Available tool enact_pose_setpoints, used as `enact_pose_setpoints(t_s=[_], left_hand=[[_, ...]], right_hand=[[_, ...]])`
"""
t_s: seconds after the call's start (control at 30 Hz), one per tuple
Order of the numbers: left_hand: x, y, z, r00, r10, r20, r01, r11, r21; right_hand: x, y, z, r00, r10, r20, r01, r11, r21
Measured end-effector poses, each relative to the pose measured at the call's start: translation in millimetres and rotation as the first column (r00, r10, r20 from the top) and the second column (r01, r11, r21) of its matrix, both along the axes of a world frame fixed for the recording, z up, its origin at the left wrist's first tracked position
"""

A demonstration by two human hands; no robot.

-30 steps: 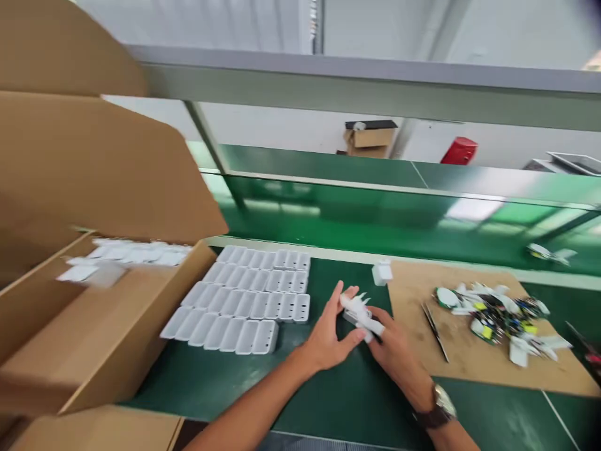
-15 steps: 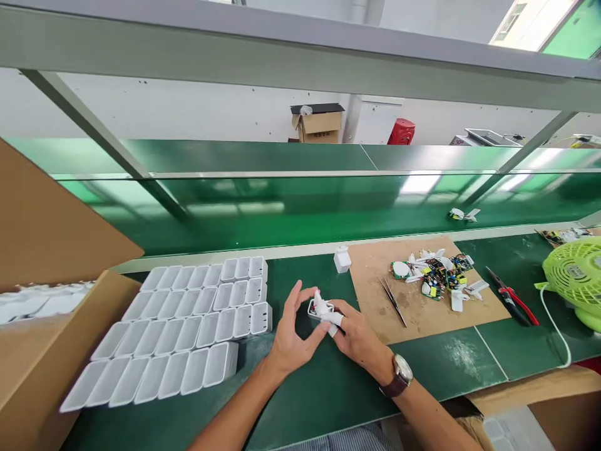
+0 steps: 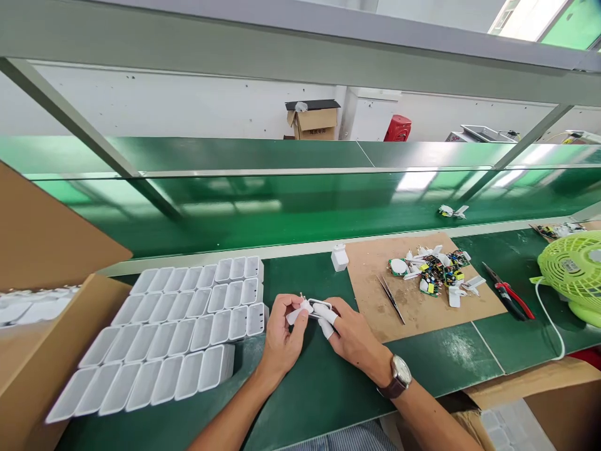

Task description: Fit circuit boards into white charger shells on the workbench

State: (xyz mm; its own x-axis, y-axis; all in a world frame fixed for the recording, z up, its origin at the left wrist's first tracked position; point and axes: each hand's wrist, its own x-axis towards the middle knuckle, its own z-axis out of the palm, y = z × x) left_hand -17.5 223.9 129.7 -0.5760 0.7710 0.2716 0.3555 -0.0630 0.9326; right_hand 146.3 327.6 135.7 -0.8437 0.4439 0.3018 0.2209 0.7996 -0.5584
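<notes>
The left hand [image 3: 280,335] pinches a white part [image 3: 305,307] between thumb and fingers while the right hand [image 3: 355,338], white covers [image 3: 325,328] on its fingertips, grips a case [image 3: 321,301] close against it, over the near side of the desk [image 3: 305,391]. The step in hand looks like seating the part in the case, so the next move seems to call for a steady right hold and a small, lined-up push from the left, though the fingers hide the fit. Farther out lie rows of cases [image 3: 159,338] to the left and, to the right, tweezers [image 3: 391,299] and heaped boards [image 3: 434,270] on cardboard [image 3: 369,266]
</notes>
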Motion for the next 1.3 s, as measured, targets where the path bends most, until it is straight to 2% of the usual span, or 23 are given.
enact_pose_setpoints(t_s=[0.23, 0.3, 0.33, 0.37, 0.4, 0.47, 0.5, 0.53, 0.57, 0.6, 0.7, 0.8, 0.93, 1.0, 1.07, 1.1, 1.13, 1.2, 1.27, 1.3], left_hand=[[1.2, -1.2, 1.3, 0.999, -0.012, 0.051, 0.014, 0.999, -0.043], [2.8, -0.6, -0.9, 0.996, -0.013, 0.088, 0.015, 0.999, -0.029], [4.3, -0.2, -2.3, 0.994, -0.026, 0.107, 0.027, 1.000, -0.006], [6.4, 0.1, -3.6, 0.991, -0.054, 0.121, 0.051, 0.998, 0.027], [8.9, 0.3, -4.9, 0.988, -0.092, 0.125, 0.085, 0.994, 0.064], [14.4, -0.2, -6.8, 0.980, -0.170, 0.103, 0.157, 0.980, 0.120], [16.9, -0.7, -7.5, 0.978, -0.188, 0.085, 0.177, 0.976, 0.126], [18.9, -1.4, -7.9, 0.980, -0.188, 0.067, 0.180, 0.977, 0.119], [20.3, -2.1, -8.2, 0.983, -0.174, 0.053, 0.168, 0.980, 0.104], [21.1, -2.9, -8.4, 0.987, -0.154, 0.041, 0.150, 0.985, 0.087], [20.1, -4.3, -9.2, 0.993, -0.114, 0.018, 0.113, 0.991, 0.066], [17.7, -4.2, -11.2, 0.996, -0.091, 0.019, 0.090, 0.994, 0.066], [16.7, -3.7, -14.2, 0.996, -0.083, 0.031, 0.081, 0.995, 0.060], [16.7, -3.8, -13.8, 0.995, -0.097, 0.039, 0.095, 0.994, 0.051], [16.2, -4.0, -11.3, 0.990, -0.124, 0.064, 0.121, 0.992, 0.039], [15.6, -3.9, -9.4, 0.986, -0.141, 0.091, 0.138, 0.990, 0.031], [14.6, -3.5, -7.3, 0.979, -0.156, 0.128, 0.154, 0.988, 0.023], [11.9, -1.7, -3.4, 0.959, -0.177, 0.221, 0.179, 0.984, 0.008], [8.6, 1.4, -1.0, 0.932, -0.177, 0.316, 0.188, 0.982, -0.004], [7.1, 3.1, -0.6, 0.921, -0.169, 0.352, 0.184, 0.983, -0.010]], right_hand=[[0.0, 2.6, -5.0, 0.988, -0.036, -0.152, 0.016, 0.991, -0.130], [-2.0, 2.6, -5.8, 0.978, -0.067, -0.200, 0.017, 0.970, -0.244], [-3.5, 2.0, -5.4, 0.969, -0.103, -0.223, 0.018, 0.934, -0.357], [-5.2, 1.0, -4.3, 0.956, -0.158, -0.245, 0.015, 0.866, -0.500], [-7.1, -0.3, -2.5, 0.941, -0.221, -0.257, -0.002, 0.755, -0.656], [-10.3, -3.9, 2.8, 0.913, -0.326, -0.244, -0.076, 0.452, -0.889], [-11.5, -5.8, 6.0, 0.904, -0.359, -0.231, -0.117, 0.312, -0.943], [-12.4, -7.8, 9.4, 0.899, -0.377, -0.221, -0.152, 0.204, -0.967], [-13.0, -9.7, 12.7, 0.896, -0.390, -0.214, -0.176, 0.130, -0.976], [-13.4, -11.4, 15.7, 0.894, -0.396, -0.207, -0.190, 0.083, -0.978], [-13.9, -16.1, 21.4, 0.896, -0.399, -0.197, -0.203, 0.027, -0.979], [-14.7, -19.8, 22.5, 0.901, -0.390, -0.190, -0.200, 0.016, -0.980], [-15.9, -21.5, 20.7, 0.911, -0.380, -0.162, -0.163, 0.028, -0.986], [-16.0, -19.9, 18.7, 0.913, -0.378, -0.151, -0.145, 0.046, -0.988], [-15.0, -16.3, 15.3, 0.908, -0.392, -0.150, -0.123, 0.093, -0.988], [-13.8, -14.0, 13.0, 0.902, -0.404, -0.152, -0.102, 0.143, -0.984], [-12.0, -11.5, 10.5, 0.894, -0.420, -0.157, -0.069, 0.218, -0.974], [-6.5, -7.0, 4.9, 0.876, -0.452, -0.167, 0.052, 0.434, -0.899], [1.0, -3.7, 0.0, 0.880, -0.449, -0.157, 0.208, 0.659, -0.723], [4.9, -2.5, -1.6, 0.888, -0.436, -0.147, 0.263, 0.743, -0.616]])
